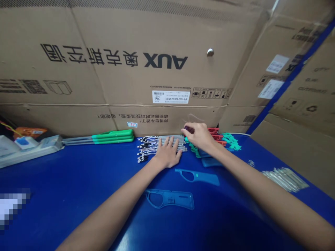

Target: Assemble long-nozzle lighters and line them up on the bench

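My left hand (168,153) lies flat with fingers spread on a row of thin metal tubes (183,149) whose white and black wires (145,150) stick out to the left. Over the right end of that row, my right hand (200,136) is closed around a small dark red piece (188,129), mostly hidden by the fingers. Teal, red and blue plastic parts (231,141) lie under and beside it. Nearer to me are two blue handle-shaped shells (205,177), the lower one (180,199) showing its hollow inside.
Green-handled sticks (113,136) lie at the left near a white power strip (39,150) and an orange item (30,131). Clear-wrapped thin rods (286,179) rest on the right of the blue table (78,184). A printed cardboard wall (117,31) stands behind.
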Motion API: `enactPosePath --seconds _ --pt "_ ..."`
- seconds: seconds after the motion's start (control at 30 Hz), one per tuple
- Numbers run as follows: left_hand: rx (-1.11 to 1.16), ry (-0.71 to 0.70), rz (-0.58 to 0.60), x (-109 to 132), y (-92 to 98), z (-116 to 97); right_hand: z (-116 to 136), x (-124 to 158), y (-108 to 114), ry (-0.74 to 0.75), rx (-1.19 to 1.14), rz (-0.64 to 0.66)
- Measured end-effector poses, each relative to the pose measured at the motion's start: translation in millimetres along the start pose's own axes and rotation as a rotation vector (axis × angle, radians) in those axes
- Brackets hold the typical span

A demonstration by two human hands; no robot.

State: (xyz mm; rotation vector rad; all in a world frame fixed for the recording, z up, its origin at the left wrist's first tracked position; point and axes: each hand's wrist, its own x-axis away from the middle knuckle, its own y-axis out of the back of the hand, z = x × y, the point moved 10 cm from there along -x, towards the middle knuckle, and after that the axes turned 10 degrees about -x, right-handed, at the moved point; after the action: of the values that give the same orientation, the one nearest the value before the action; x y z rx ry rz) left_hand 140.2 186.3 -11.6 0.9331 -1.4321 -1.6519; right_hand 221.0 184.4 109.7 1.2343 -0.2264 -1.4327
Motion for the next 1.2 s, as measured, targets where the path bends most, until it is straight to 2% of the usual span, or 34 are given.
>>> enactPosePath --seconds 0.43,0.7,1.03,1.2 --pt "-0.006 0.002 -0.003 0 -1.3 1 4 -4 4 0.01 0.019 -0.028" --pt "-0.007 -0.001 0.004 1 0.2 -1 -2 -4 -1 0.004 0.078 0.013" --pt "-0.018 -0.01 0.015 1 -0.4 0 -3 -4 6 -0.002 0.142 -0.003" --pt "-0.018 -0.007 0.019 1 0.4 0 -9 0 2 -0.022 0.158 0.006"
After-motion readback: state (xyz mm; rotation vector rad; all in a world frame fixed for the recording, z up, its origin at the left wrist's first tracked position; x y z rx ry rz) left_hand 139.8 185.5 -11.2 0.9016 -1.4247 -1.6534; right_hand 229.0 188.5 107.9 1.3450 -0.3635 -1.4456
